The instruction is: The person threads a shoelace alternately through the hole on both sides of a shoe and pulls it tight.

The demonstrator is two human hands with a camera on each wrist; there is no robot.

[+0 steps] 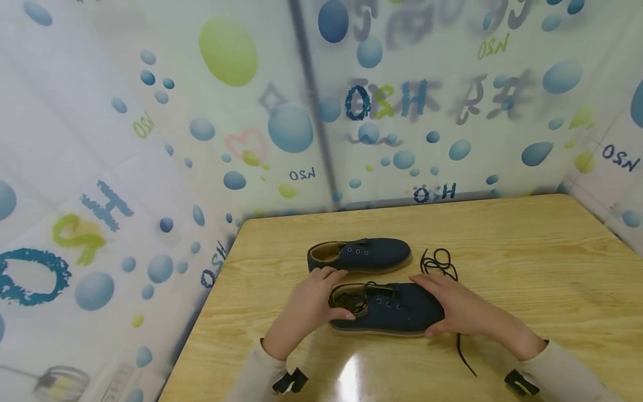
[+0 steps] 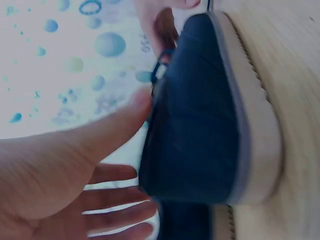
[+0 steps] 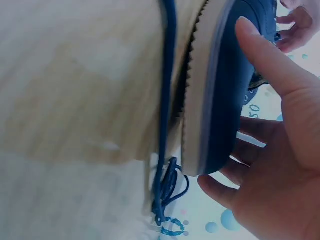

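Note:
A dark blue shoe [image 1: 414, 307] with a pale sole rests on the wooden table, its toe toward the right. At its heel is my left hand [image 1: 313, 298], thumb by the near side of the opening and fingers loosely extended behind. My right hand [image 1: 452, 304] grips the toe, thumb on the near side and fingers round the far side; their tips are hidden in the right wrist view. Dark lace [image 1: 353, 303] lies bundled inside the opening. The matching shoe [image 1: 384, 254] sits just behind, parallel, with unlaced eyelets.
A loose black shoelace [image 1: 441, 260] lies coiled beyond the right hand, and a lace end [image 1: 464, 357] trails toward the table's near side. The table [image 1: 527, 251] meets a patterned curtain [image 1: 402, 156] at the back and left.

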